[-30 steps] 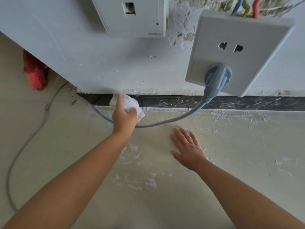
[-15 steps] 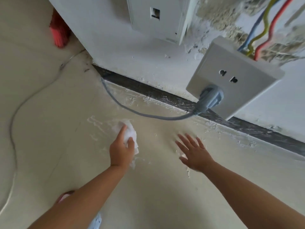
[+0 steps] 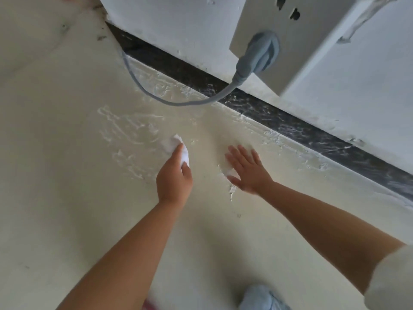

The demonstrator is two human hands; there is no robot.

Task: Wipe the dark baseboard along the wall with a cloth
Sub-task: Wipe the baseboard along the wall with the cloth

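Cream floor (image 3: 67, 198), streaked white, fills my view; both arms are cut off at the bottom edge.

Dark baseboard (image 3: 290, 126) runs diagonally under the white wall (image 3: 190, 25), smeared with pale marks, its far ends out of frame. A grey cable (image 3: 143, 88) from the socket plate (image 3: 312, 41) crosses it. My right hand (image 3: 248, 171) lies flat, fingers spread; my left hand (image 3: 174, 177) is clamped on the white cloth (image 3: 178, 148), on the floor, well apart from the baseboard.

Two bare forearms, no watch-strap or ring visible. Left hand (image 3: 174, 177) and right hand (image 3: 248, 170) both ungloved. Pale, off-white short sleeve (image 3: 390, 280) on right upper arm, edge blurred. Light blue denim-like trouser knee (image 3: 260, 297) at bottom edge. Smear of pink or red (image 3: 149, 306) beside it, too blurred to identify.
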